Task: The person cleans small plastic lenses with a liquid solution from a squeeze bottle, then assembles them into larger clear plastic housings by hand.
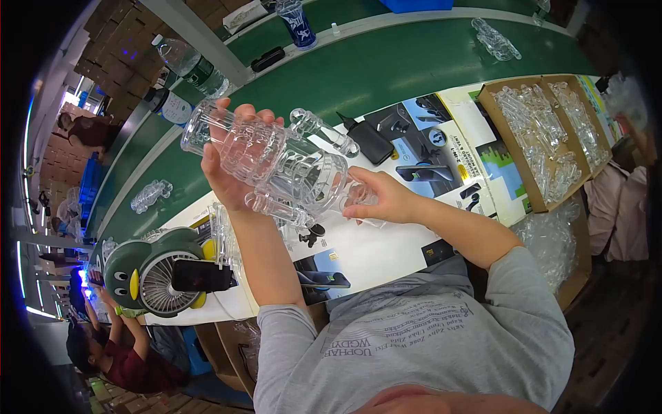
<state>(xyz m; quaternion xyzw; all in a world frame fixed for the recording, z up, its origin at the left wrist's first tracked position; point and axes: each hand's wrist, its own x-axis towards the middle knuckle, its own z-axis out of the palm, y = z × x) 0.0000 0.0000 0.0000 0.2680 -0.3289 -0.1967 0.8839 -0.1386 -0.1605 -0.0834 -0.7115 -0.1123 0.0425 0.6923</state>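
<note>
I hold a clear moulded plastic shell (289, 169) up in front of me with both hands. My left hand (227, 162) grips its left part, fingers wrapped over the top. My right hand (376, 200) pinches its lower right end. The shell is see-through, with ribbed sections and a round knob at its upper right. Below it lies a white printed sheet (386, 248) that covers the workbench.
A cardboard box (507, 141) holds several more clear shells at the right. A penguin-shaped desk fan (155, 272) and a black phone (200, 276) sit at the left. A green conveyor belt (386, 65) carries clear parts, with bottles behind it. Another person sits at lower left.
</note>
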